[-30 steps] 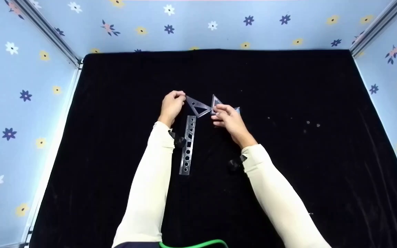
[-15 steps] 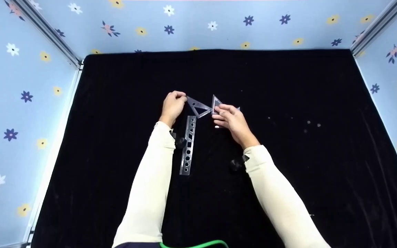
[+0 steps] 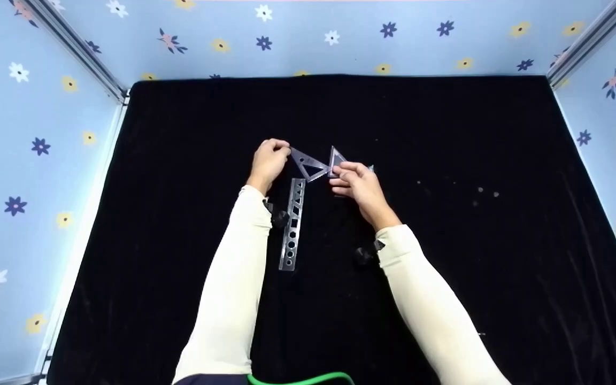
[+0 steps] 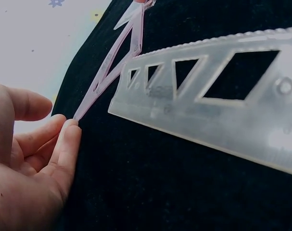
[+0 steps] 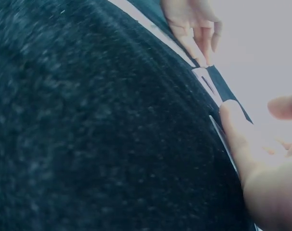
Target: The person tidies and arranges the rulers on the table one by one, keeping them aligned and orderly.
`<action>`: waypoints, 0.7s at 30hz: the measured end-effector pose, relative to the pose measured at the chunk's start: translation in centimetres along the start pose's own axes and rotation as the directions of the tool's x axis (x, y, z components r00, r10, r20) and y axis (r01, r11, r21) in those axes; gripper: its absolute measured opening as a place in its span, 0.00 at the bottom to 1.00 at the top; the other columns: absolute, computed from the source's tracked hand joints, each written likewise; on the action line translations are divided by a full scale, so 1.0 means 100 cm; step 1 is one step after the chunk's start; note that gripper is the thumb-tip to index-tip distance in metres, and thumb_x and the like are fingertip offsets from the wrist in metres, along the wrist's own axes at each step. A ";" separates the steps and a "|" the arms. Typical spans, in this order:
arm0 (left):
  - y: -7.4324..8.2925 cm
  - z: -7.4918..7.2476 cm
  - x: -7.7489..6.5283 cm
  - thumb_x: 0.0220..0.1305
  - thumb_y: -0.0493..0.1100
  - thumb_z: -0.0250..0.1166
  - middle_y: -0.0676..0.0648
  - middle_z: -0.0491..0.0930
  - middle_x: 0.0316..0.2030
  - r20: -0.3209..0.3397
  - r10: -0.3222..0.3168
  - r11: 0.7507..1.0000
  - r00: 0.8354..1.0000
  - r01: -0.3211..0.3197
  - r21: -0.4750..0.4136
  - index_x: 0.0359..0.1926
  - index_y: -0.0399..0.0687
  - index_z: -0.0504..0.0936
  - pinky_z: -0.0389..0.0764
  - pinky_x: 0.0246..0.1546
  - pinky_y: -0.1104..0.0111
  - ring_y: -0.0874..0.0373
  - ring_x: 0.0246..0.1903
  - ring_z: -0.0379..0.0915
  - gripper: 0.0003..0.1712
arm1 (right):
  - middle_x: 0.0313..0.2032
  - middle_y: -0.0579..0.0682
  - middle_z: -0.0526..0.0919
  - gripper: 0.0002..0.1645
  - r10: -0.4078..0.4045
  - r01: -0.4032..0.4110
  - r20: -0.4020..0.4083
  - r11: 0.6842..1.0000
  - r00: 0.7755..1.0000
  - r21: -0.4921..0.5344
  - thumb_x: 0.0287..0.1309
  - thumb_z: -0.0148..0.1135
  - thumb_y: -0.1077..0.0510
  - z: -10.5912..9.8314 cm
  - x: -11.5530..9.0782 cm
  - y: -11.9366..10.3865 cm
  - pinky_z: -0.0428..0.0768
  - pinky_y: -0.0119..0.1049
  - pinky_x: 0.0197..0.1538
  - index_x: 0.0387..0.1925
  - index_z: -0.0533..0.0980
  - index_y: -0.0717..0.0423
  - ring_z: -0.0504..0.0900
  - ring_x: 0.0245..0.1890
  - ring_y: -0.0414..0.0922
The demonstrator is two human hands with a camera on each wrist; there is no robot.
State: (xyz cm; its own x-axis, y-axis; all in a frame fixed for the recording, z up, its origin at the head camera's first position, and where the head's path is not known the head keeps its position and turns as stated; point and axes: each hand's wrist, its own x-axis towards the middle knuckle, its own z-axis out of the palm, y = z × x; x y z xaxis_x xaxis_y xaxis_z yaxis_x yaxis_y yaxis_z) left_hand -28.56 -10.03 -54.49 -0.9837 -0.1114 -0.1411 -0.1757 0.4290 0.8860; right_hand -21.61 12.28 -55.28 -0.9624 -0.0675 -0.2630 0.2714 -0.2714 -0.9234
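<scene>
In the head view my left hand (image 3: 269,163) touches the outer corner of a clear, purple-tinted set square (image 3: 303,161) with its fingertips. The left wrist view shows the fingertips (image 4: 69,126) against that corner and another digit held apart. The set square's other end meets a second clear set square (image 3: 333,159), partly hidden under my right hand (image 3: 360,187). An outstretched finger (image 5: 231,115) of the right hand touches there in the right wrist view. Beyond that hand a small clear tip (image 3: 370,168) shows. Nearer me lies a clear stencil ruler (image 3: 285,258) with cut-out shapes.
A black cloth (image 3: 179,240) covers the table. Flower-patterned walls (image 3: 308,59) stand at the back and both sides. Small pale specks (image 3: 480,190) dot the cloth on the right. A green edge (image 3: 308,380) shows at the bottom near the body.
</scene>
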 end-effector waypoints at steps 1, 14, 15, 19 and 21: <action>0.000 0.000 0.000 0.65 0.39 0.60 0.44 0.79 0.49 0.002 -0.001 1.000 1.000 0.000 0.007 0.50 0.39 0.84 0.75 0.48 0.70 0.53 0.44 0.78 0.16 | 0.58 0.67 0.78 0.21 0.013 -0.013 0.006 1.000 1.000 0.022 0.68 0.51 0.69 -0.001 0.000 -0.001 0.85 0.42 0.48 0.60 0.67 0.73 0.86 0.42 0.51; 0.003 0.001 0.000 0.65 0.39 0.61 0.43 0.78 0.50 0.050 -0.065 0.985 0.997 0.072 -0.154 0.54 0.36 0.81 0.76 0.46 0.70 0.54 0.43 0.77 0.18 | 0.61 0.70 0.75 0.22 0.029 -0.036 0.054 0.989 0.998 0.146 0.71 0.46 0.68 -0.009 0.001 -0.005 0.81 0.48 0.55 0.63 0.64 0.74 0.79 0.57 0.63; 0.003 0.001 0.000 0.65 0.39 0.61 0.43 0.78 0.50 0.060 -0.074 0.980 0.996 0.083 -0.183 0.55 0.36 0.80 0.76 0.46 0.70 0.53 0.43 0.77 0.19 | 0.61 0.70 0.75 0.22 0.027 -0.035 0.049 0.988 0.998 0.153 0.70 0.46 0.68 -0.009 0.000 -0.005 0.81 0.48 0.55 0.62 0.64 0.74 0.78 0.57 0.63; 0.002 -0.002 -0.002 0.66 0.38 0.61 0.44 0.79 0.47 0.087 -0.099 0.941 0.991 0.122 -0.314 0.57 0.33 0.78 0.76 0.49 0.68 0.50 0.45 0.76 0.21 | 0.61 0.71 0.74 0.22 0.012 -0.019 0.037 0.983 0.999 0.181 0.70 0.46 0.68 -0.008 -0.001 -0.003 0.81 0.48 0.55 0.62 0.64 0.74 0.78 0.58 0.64; 0.001 -0.003 -0.003 0.66 0.37 0.61 0.44 0.79 0.46 0.092 -0.098 0.920 0.991 0.125 -0.371 0.58 0.31 0.77 0.76 0.50 0.68 0.49 0.47 0.76 0.21 | 0.61 0.72 0.74 0.22 -0.002 -0.005 0.035 0.981 0.999 0.195 0.70 0.46 0.69 -0.008 -0.001 -0.003 0.81 0.48 0.55 0.63 0.63 0.74 0.77 0.58 0.65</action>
State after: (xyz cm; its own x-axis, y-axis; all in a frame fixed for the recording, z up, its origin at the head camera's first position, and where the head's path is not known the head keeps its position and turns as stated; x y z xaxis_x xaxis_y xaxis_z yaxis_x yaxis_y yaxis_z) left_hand -28.32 -10.23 -54.19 -0.9611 -0.0701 -0.2673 -0.2710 0.0487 0.9614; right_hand -21.60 13.09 -55.20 -0.9626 -0.1007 -0.2513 0.2693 -0.4530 -0.8499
